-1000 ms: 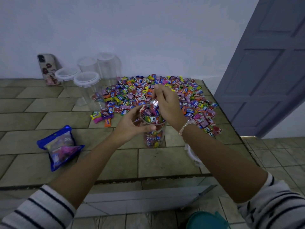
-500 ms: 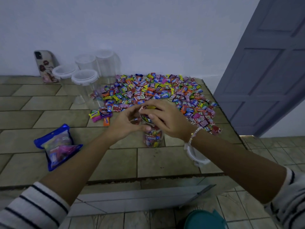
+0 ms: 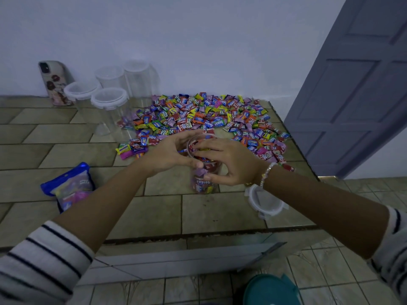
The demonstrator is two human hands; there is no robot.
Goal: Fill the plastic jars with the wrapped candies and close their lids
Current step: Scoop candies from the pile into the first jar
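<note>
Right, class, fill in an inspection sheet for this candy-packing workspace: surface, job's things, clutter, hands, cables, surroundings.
Surface: tiled counter, dimly lit.
Job's things: open jar, nearly full; candy pile behind it; four empty jars far left; loose lid below the right wrist.
Clutter: phone leaning on the wall; blue bag.
Hands: left hand grips the jar; right hand lays its fingers across the jar's mouth.
Cables: nothing seen.
Surroundings: white wall, grey door.
</note>
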